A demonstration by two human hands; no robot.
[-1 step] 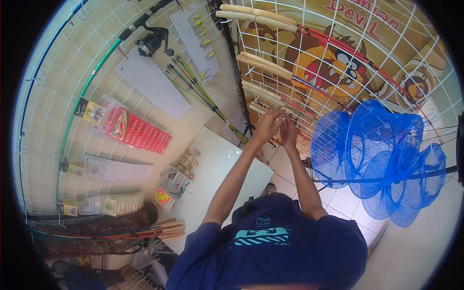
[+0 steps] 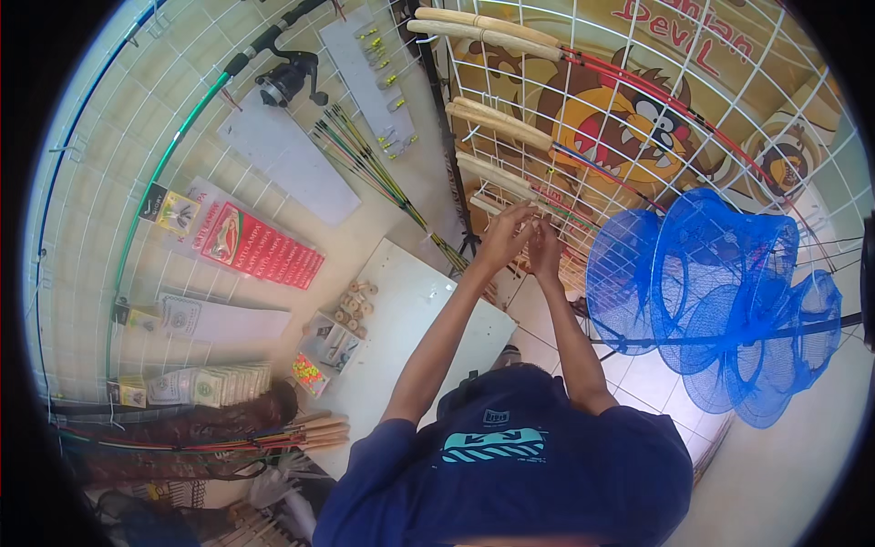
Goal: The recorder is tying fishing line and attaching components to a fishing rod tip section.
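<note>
My left hand (image 2: 510, 233) and my right hand (image 2: 544, 248) are raised close together in front of the white wire rack (image 2: 583, 173). Both sets of fingers are bent inward and pinched near each other. Whatever lies between them is too small to make out. Just beyond the fingertips, short fishing rods with pale wooden handles (image 2: 497, 173) hang on the rack. More rods with wooden handles (image 2: 501, 125) hang higher up, with thin red and blue shafts running right. Blue mesh nets (image 2: 720, 292) hang to the right of my right hand.
A white tabletop (image 2: 410, 310) stands left of my forearms, with wooden spools (image 2: 355, 305) and a clear box of small parts (image 2: 330, 345) on it. A bundle of thin rods (image 2: 392, 187) leans behind it. A green rod with a black reel (image 2: 287, 79) hangs on the left grid.
</note>
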